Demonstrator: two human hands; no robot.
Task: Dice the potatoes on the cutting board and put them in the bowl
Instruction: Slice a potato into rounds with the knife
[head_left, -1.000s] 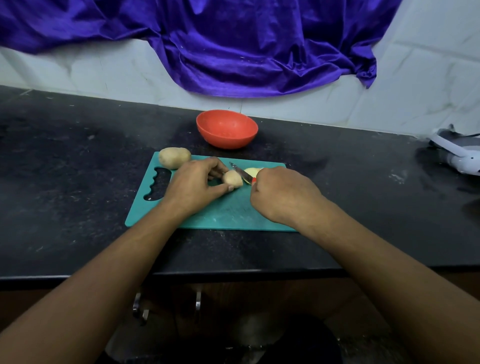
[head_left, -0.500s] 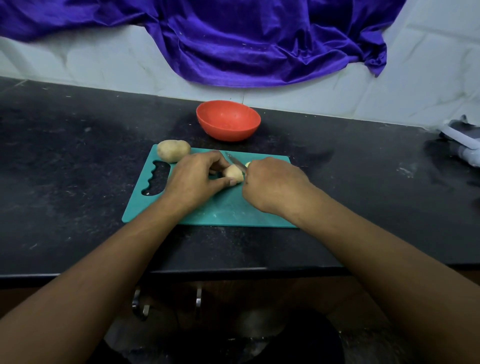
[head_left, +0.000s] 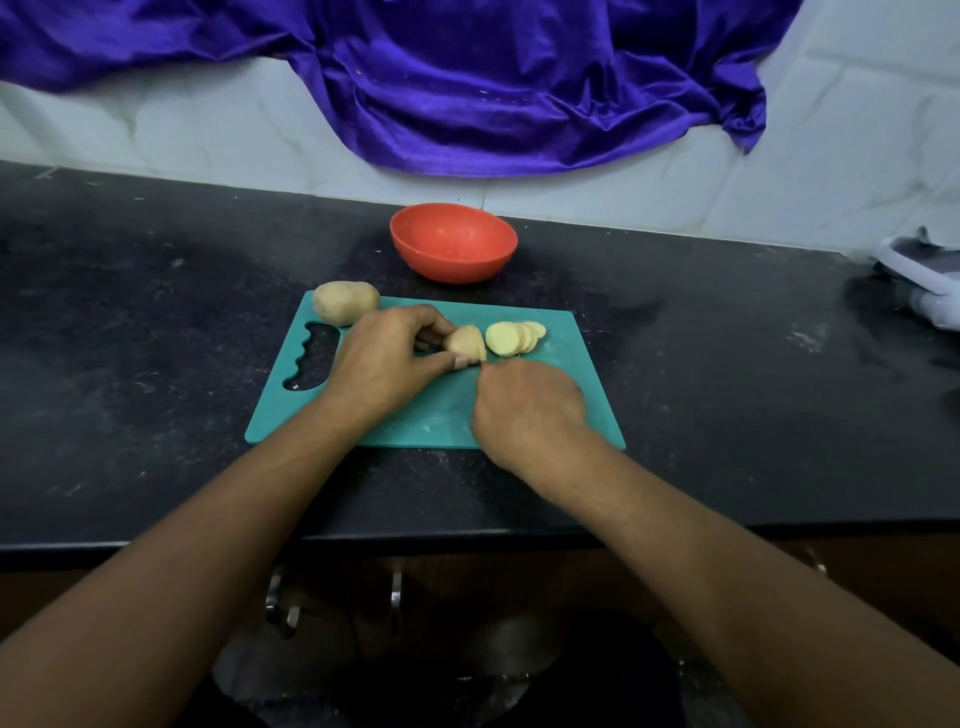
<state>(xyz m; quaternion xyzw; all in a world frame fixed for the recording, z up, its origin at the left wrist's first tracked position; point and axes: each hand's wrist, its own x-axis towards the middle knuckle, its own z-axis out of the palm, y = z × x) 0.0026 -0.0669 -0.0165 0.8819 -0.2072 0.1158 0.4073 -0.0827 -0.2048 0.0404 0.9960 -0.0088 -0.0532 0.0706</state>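
- The teal cutting board (head_left: 441, 415) lies on the black counter (head_left: 156, 338), its cut-out grip at the left end.
- The left hand (head_left: 387, 358) rests on the middle of the board, thumb and fingertips pinching a part-cut potato (head_left: 465, 343) that sits just right of its fingers with the cut face turned to the right.
- The right hand (head_left: 527, 405) is nearer and a little to the right, knuckles up and fingers curled under. It sits just near of the part-cut potato, almost touching the left thumb.
- Only a sliver of a red handle (head_left: 482, 366) shows at the far edge of that fist; I cannot see any blade.
- A fanned row of potato slices (head_left: 514, 336) lies on the board just right of the part-cut potato, beyond the right hand and clear of it.
- A whole potato (head_left: 345, 302) sits on the far left corner of the board, just beyond the left hand.
- The red bowl (head_left: 452, 265) stands on the counter beyond the board's far edge, well apart from both hands, and I see no potato in it.
- Purple cloth (head_left: 493, 78) hangs down the pale wall behind, and a white object (head_left: 930, 291) lies at the far right of the counter.
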